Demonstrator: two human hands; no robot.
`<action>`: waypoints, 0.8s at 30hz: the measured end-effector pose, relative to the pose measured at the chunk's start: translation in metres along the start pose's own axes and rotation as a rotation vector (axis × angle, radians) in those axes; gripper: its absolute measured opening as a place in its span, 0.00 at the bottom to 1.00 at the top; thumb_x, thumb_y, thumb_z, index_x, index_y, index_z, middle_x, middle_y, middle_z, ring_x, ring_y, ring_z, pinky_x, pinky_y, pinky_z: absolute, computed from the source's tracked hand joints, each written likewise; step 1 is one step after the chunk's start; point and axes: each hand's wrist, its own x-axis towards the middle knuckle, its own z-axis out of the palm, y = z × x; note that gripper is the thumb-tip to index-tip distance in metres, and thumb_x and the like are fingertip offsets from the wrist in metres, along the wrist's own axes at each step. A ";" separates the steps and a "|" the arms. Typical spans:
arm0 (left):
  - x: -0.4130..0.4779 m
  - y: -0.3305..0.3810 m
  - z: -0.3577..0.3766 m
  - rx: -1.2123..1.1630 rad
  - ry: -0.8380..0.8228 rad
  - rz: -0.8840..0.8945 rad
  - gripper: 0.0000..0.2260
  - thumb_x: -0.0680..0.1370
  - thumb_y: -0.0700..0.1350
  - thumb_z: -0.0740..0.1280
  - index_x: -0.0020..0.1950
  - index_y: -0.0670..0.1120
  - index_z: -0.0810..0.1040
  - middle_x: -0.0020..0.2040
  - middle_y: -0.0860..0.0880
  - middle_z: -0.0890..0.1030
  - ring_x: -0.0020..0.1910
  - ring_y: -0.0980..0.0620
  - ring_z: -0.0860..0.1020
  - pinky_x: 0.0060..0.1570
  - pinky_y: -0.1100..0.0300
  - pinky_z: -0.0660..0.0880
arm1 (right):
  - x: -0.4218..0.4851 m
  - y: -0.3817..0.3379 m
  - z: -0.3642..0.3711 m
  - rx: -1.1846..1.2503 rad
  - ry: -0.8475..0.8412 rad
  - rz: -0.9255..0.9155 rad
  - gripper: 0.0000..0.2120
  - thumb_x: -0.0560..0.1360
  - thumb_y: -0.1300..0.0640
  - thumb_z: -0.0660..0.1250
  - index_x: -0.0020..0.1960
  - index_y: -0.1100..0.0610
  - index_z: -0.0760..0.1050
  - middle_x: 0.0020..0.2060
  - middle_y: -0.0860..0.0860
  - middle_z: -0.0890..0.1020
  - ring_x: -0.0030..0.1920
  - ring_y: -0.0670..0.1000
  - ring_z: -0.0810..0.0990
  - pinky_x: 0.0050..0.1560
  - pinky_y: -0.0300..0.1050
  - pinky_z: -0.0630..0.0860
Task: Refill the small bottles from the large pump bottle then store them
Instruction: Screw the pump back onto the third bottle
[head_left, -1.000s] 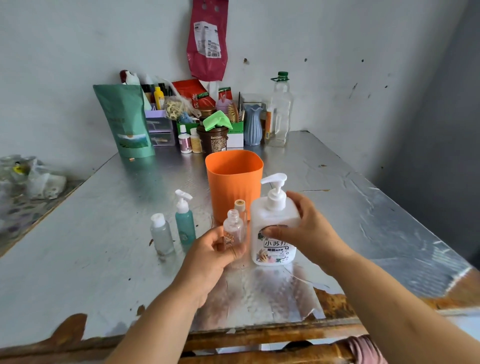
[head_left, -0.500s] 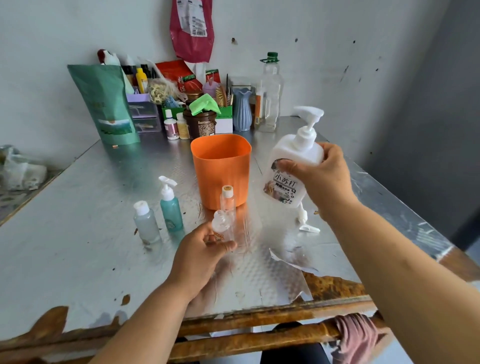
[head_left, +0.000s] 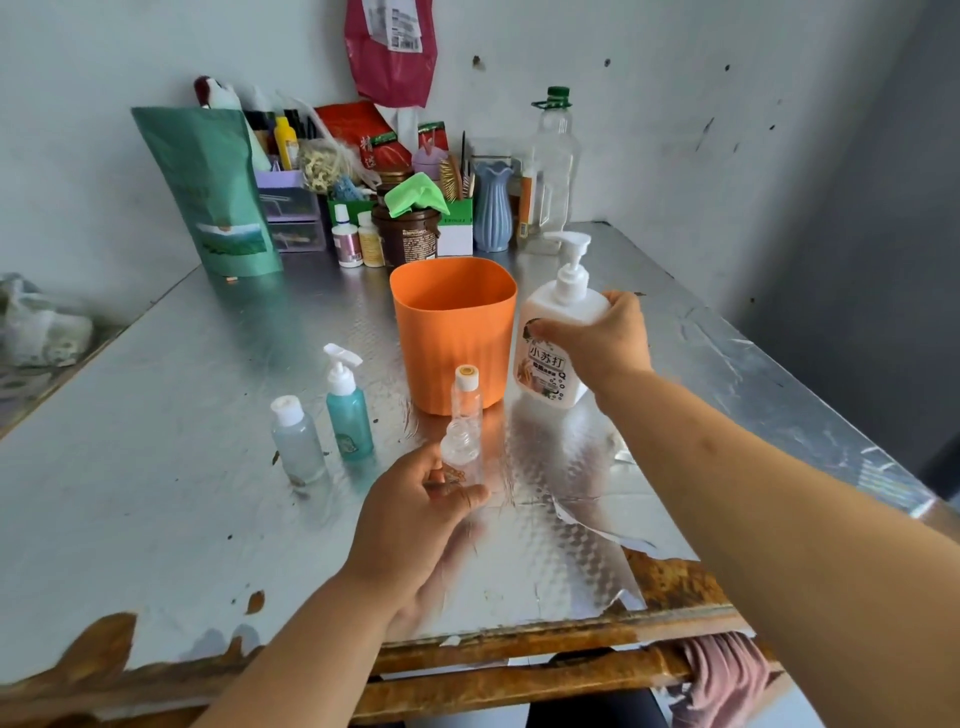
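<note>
The right hand grips a white, labelled pump bottle, its long axis nearly upright, pump above the grip. The left hand pinches 1 clear small bottle, neck up.

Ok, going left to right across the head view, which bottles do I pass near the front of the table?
Frosted white-capped bottle → teal spray bottle → small clear bottle held by the left hand → white pump bottle gripped by the right hand.
</note>
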 end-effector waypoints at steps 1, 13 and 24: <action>0.000 0.000 0.000 -0.010 -0.002 -0.004 0.11 0.74 0.51 0.73 0.54 0.59 0.77 0.46 0.67 0.82 0.47 0.67 0.80 0.50 0.67 0.75 | 0.000 0.004 0.003 -0.009 0.002 0.006 0.33 0.57 0.51 0.80 0.55 0.52 0.66 0.54 0.51 0.76 0.50 0.52 0.79 0.46 0.49 0.78; 0.001 -0.001 -0.001 0.058 0.024 0.040 0.18 0.72 0.51 0.75 0.61 0.58 0.77 0.52 0.63 0.82 0.52 0.62 0.80 0.53 0.62 0.75 | -0.016 0.042 -0.044 -0.342 -0.009 0.030 0.27 0.73 0.47 0.68 0.67 0.58 0.67 0.61 0.54 0.76 0.58 0.53 0.76 0.56 0.46 0.71; 0.001 -0.003 0.001 0.091 0.044 0.041 0.18 0.72 0.53 0.75 0.60 0.58 0.78 0.52 0.63 0.83 0.52 0.61 0.79 0.54 0.62 0.74 | -0.027 0.072 -0.067 -0.990 -0.330 -0.201 0.35 0.72 0.75 0.52 0.64 0.40 0.71 0.59 0.48 0.70 0.63 0.52 0.63 0.44 0.41 0.69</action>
